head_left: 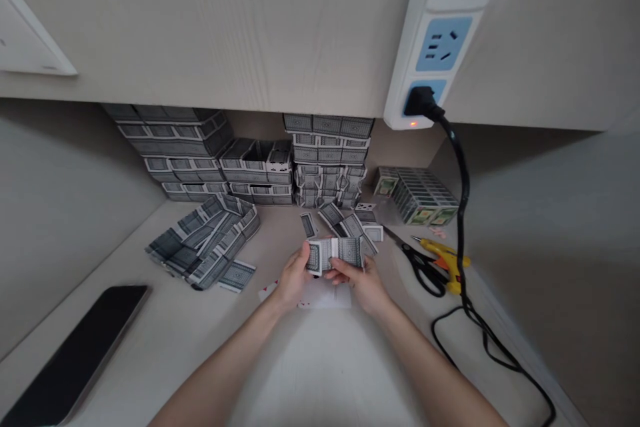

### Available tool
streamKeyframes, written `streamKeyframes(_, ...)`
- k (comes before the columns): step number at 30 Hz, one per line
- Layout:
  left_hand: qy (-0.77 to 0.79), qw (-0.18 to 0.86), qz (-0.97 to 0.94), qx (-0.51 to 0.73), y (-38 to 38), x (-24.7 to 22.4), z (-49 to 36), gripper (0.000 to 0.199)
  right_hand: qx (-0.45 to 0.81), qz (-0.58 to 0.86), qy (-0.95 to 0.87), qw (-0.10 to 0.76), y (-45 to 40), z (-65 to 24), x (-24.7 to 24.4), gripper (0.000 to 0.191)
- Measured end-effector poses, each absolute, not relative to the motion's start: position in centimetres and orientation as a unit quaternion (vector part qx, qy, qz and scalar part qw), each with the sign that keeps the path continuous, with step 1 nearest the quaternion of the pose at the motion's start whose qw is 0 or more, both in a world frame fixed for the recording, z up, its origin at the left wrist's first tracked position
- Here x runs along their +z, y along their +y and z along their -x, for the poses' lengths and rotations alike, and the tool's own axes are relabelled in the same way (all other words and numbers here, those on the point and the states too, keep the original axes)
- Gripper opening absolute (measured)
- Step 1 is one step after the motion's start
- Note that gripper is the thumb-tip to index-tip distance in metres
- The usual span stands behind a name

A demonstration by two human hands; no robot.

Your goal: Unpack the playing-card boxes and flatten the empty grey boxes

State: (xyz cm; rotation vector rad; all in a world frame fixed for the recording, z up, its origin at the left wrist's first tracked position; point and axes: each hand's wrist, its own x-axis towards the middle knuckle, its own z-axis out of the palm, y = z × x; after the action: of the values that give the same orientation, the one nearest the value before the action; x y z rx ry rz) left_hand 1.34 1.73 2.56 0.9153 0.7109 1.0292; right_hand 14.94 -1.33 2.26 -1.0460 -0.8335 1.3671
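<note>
- Both forearms reach up the middle of the bench (320, 373) and meet on one folded card strip (336, 253).
- Left hand (295, 275) pinches the strip's left end; right hand (361, 281) closes on its lower right edge.
- Strip's long axis runs left to right between the hands, equally near both.
- Loose cards (350, 221) lie just beyond; scissors (423, 265) sit to the right.

Two bare forearms are being shown, entering from the lower edge; no sleeves are being worn to the elbow; the left hand (293, 278) and right hand (365, 287) are being left ungloved and unadorned.
</note>
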Motion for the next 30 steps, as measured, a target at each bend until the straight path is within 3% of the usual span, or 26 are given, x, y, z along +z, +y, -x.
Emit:
streamKeyframes(4, 0.364, 0.674, -0.428, 0.48, 2.1, 2.2, -1.3, 0.047, 0.583, 0.447, -0.362, 0.574, -1.5, -14.7, 2.1, 0.025)
streamKeyframes(15, 0.549, 0.35, -0.611, 0.45, 2.2, 2.9, 0.1, 0.051, 0.571, 0.429, -0.473, 0.516, -1.8, -14.7, 1.7, 0.034)
streamKeyframes(25, 0.563, 0.349, -0.613, 0.43, 2.8, 2.2, 0.5, 0.058, 0.658, 0.305, -0.455, 0.516, -1.4, -15.9, 1.6, 0.072)
streamKeyframes(30, 0.511, 0.417, -0.613, 0.435, 3.1, 2.0, 0.7, 0.053, 0.713, 0.351, -0.347, 0.498, -1.2, -16.0, 2.4, 0.068)
